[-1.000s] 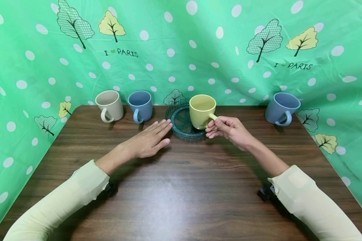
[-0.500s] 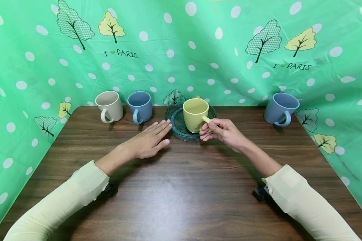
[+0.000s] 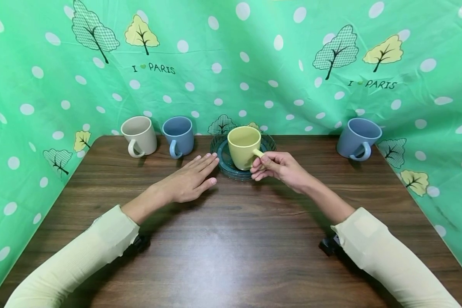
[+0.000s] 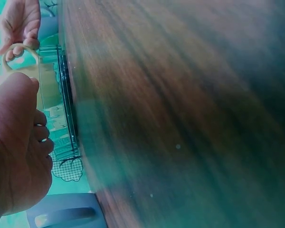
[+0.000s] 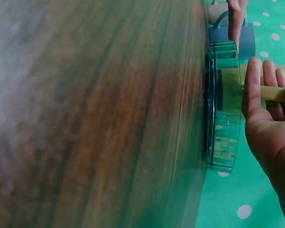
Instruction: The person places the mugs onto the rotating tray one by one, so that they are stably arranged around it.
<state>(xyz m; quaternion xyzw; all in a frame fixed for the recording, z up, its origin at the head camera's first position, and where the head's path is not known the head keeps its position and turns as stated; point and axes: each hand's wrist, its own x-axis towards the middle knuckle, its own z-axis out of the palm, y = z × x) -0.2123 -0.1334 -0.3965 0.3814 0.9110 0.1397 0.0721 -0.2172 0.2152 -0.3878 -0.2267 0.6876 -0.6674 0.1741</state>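
A yellow mug (image 3: 243,147) stands upright over the middle of a round glass dish (image 3: 235,173) with a dark teal base. Its handle is pinched between the thumb and fingers of the right hand (image 3: 277,169); the right wrist view shows the same grip on the handle (image 5: 273,93). In that view the mug's lower part lies inside the clear wall of the dish (image 5: 228,142). The left hand (image 3: 188,177) lies palm down with straight fingers, its fingertips at the dish's left edge; whether they touch it I cannot tell.
A light grey mug (image 3: 144,137) and a blue mug (image 3: 182,139) stand left of the dish at the table's back edge. Another blue mug (image 3: 354,139) stands at the back right. A green patterned cloth (image 3: 223,55) hangs behind the table (image 3: 231,248).
The right hand has moved the yellow mug left and slightly down, from the dish's right side to its middle. The left hand has stayed in place.
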